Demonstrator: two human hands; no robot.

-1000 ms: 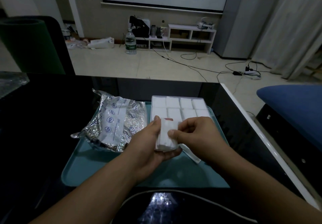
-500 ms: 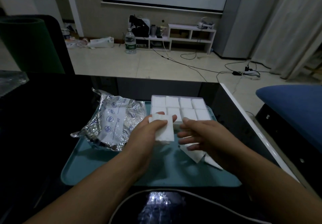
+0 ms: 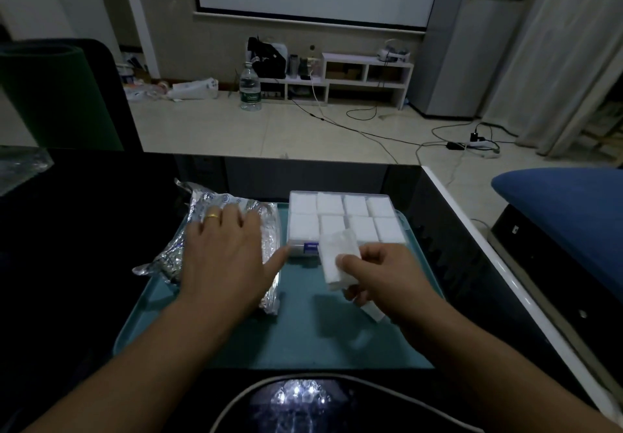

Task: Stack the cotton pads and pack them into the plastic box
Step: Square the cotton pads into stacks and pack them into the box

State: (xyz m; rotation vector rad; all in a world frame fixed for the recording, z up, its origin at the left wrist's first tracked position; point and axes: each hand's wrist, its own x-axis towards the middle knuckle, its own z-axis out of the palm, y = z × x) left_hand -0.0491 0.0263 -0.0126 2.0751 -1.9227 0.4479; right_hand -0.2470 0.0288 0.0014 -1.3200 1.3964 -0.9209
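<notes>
Right hand grip pinches cotton pad stack, long axis pointing away; left hand released

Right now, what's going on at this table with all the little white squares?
A person is packing cotton pads into a clear plastic box that sits on a teal tray. The box already looks nearly full of white stacks. The right hand pinches a small stack of pads just in front of the box, not yet in it. The left hand lies flat on a crinkled foil bag beside the box. Another pad lies on the tray under the right hand.
</notes>
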